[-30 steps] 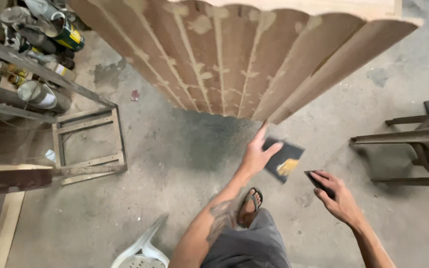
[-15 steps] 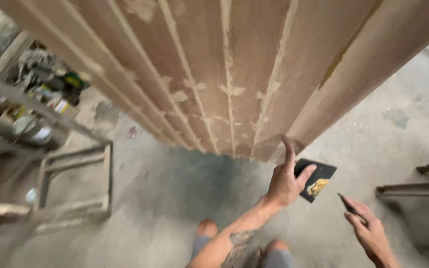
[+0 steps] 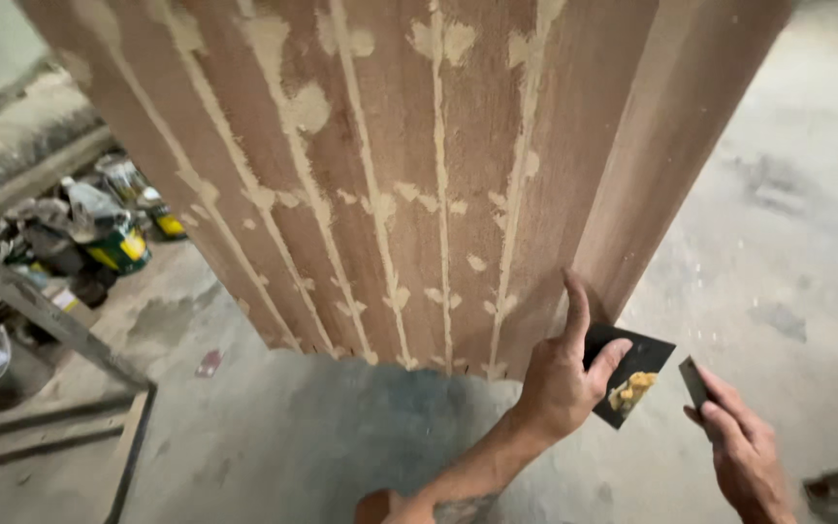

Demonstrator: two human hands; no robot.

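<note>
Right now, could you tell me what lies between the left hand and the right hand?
In the head view, the dark square card, carrying yellow filler, sits between left hand and right hand.

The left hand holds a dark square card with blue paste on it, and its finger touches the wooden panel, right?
Not quite. In the head view the paste on the dark card is yellow. The left hand holds it, finger against the wooden panel.

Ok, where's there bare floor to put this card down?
Bare concrete floor lies right of the panel, and more in front of its foot, by the left hand. Crowded at left: cans and metal frame.
</note>
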